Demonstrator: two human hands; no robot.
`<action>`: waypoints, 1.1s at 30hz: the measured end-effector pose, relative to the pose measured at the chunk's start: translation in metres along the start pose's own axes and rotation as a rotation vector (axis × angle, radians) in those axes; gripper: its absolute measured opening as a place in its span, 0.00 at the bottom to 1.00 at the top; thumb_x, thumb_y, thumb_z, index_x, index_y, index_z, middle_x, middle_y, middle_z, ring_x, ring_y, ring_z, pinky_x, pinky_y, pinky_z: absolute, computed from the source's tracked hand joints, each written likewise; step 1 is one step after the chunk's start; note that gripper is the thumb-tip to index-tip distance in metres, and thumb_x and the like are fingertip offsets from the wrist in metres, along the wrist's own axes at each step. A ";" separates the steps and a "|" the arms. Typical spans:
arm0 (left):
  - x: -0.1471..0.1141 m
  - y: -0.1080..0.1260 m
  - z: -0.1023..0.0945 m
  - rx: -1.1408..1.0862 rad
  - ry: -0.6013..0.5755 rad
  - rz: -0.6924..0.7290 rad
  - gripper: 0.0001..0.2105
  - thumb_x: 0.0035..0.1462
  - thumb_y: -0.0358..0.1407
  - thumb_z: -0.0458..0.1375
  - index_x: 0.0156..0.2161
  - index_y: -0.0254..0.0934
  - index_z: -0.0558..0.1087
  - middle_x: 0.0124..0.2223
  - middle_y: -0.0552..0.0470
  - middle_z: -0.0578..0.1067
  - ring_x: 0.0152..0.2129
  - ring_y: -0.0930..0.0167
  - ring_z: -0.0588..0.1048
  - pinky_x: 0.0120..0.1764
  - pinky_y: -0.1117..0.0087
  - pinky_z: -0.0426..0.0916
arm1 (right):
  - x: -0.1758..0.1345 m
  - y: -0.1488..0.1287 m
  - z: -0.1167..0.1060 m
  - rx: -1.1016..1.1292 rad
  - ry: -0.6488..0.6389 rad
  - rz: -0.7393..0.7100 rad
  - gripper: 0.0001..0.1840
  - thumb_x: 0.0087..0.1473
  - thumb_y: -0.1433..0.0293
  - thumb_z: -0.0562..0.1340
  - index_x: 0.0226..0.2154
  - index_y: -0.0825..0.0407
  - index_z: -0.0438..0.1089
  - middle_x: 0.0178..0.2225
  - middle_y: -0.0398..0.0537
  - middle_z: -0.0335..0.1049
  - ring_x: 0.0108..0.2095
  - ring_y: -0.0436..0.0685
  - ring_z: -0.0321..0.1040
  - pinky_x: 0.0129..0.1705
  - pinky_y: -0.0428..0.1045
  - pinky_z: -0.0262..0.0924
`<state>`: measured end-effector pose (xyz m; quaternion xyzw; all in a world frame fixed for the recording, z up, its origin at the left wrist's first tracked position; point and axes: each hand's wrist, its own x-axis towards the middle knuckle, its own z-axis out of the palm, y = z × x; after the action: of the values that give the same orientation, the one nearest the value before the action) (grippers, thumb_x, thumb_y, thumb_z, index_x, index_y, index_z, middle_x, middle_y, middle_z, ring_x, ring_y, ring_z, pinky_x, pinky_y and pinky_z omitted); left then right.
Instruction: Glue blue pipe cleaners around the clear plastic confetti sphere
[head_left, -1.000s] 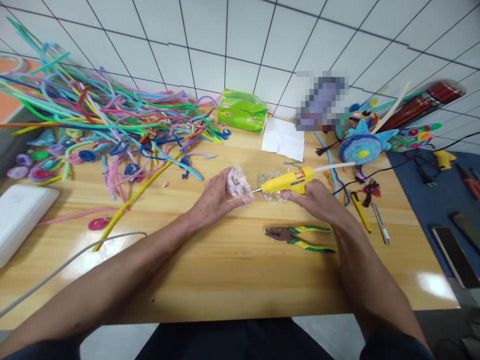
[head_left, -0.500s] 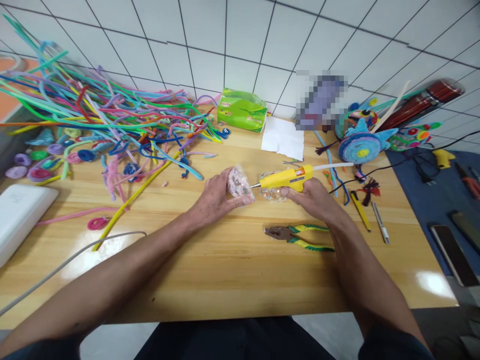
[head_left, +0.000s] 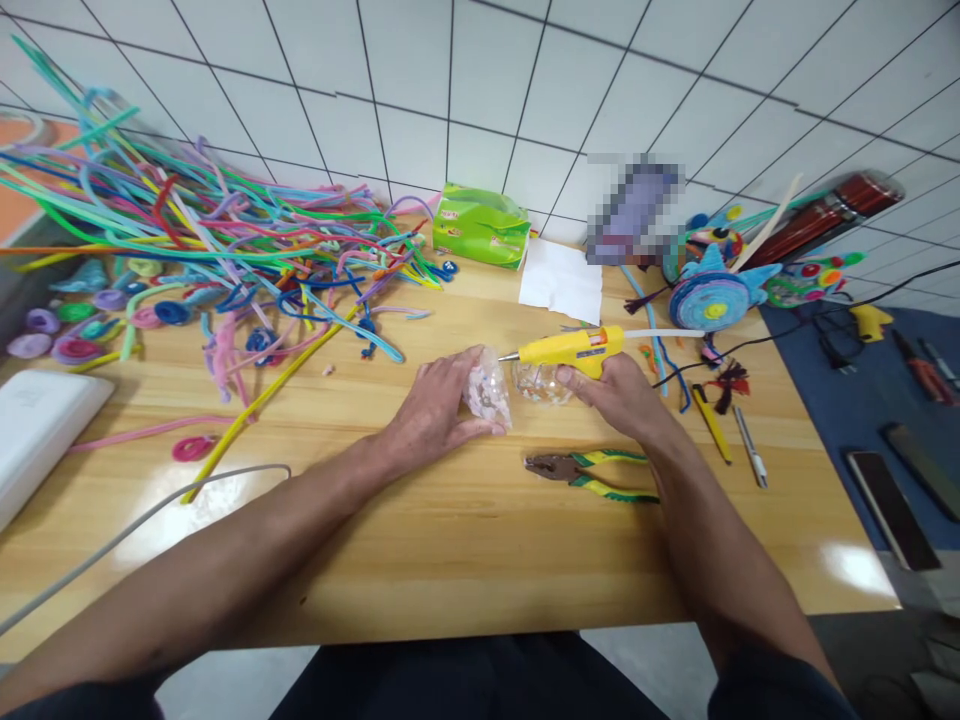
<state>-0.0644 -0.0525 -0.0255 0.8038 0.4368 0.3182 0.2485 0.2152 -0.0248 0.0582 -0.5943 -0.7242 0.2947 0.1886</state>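
My left hand (head_left: 439, 405) is closed around a clear plastic piece (head_left: 491, 392) with pinkish-white bits inside, its open side turned to the right. In my right hand (head_left: 619, 390) is a yellow hot glue gun (head_left: 570, 348), with a white glue stick (head_left: 660, 333) protruding from its back. The gun's metal nozzle touches or nearly touches the upper rim of the plastic piece. A second clear plastic piece (head_left: 541, 385) lies on the table below the gun, partly hidden by it. Nearer to me lie pliers (head_left: 581, 470) with yellow-green handles.
Colourful pipe cleaners (head_left: 247, 240) are heaped at the left. A green tissue pack (head_left: 480, 225) and white paper (head_left: 561, 280) lie by the tiled wall. To the right are a blue round craft piece (head_left: 709, 302), a yellow cutter (head_left: 711, 423), a pen (head_left: 750, 447) and a black cord (head_left: 795, 325).
The clear plastic piece in my left hand has moved slightly down and turned. The glue gun has shifted a little up and left, its nozzle now at the upper rim.
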 end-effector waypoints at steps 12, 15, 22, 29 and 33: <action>0.015 -0.020 -0.010 -0.073 0.249 -0.207 0.58 0.50 0.51 0.76 0.75 0.40 0.45 0.76 0.31 0.55 0.75 0.48 0.55 0.75 0.44 0.52 | 0.016 0.023 -0.012 0.553 0.390 0.005 0.24 0.47 0.49 0.70 0.39 0.47 0.70 0.26 0.39 0.65 0.25 0.53 0.60 0.33 0.51 0.65; 0.008 0.002 -0.025 0.045 0.341 -0.121 0.60 0.48 0.56 0.75 0.75 0.40 0.45 0.77 0.31 0.51 0.77 0.45 0.49 0.76 0.41 0.45 | 0.021 0.034 -0.019 0.623 0.484 -0.003 0.22 0.47 0.51 0.69 0.38 0.46 0.68 0.30 0.41 0.66 0.27 0.53 0.60 0.32 0.51 0.64; 0.025 0.065 -0.005 0.243 0.020 0.057 0.32 0.64 0.48 0.64 0.69 0.42 0.62 0.72 0.34 0.65 0.68 0.48 0.66 0.68 0.42 0.62 | 0.026 0.050 -0.028 0.808 0.436 0.001 0.20 0.41 0.61 0.69 0.38 0.49 0.68 0.34 0.46 0.76 0.26 0.51 0.63 0.27 0.49 0.61; 0.093 0.088 0.044 0.310 -0.283 -0.019 0.32 0.57 0.39 0.70 0.65 0.35 0.69 0.67 0.30 0.70 0.63 0.44 0.70 0.65 0.41 0.65 | 0.027 0.048 -0.021 0.765 0.530 -0.039 0.20 0.43 0.59 0.71 0.37 0.48 0.67 0.27 0.39 0.71 0.23 0.49 0.61 0.29 0.49 0.60; 0.096 0.074 0.011 -0.008 -0.147 -0.055 0.36 0.60 0.48 0.67 0.68 0.34 0.65 0.68 0.33 0.70 0.66 0.50 0.69 0.69 0.46 0.63 | 0.025 0.047 -0.023 0.798 0.565 -0.062 0.21 0.44 0.58 0.71 0.38 0.46 0.66 0.26 0.37 0.67 0.22 0.50 0.58 0.28 0.49 0.58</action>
<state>0.0234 -0.0079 0.0457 0.8118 0.4379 0.2531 0.2919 0.2590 0.0101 0.0435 -0.5105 -0.4925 0.3708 0.5995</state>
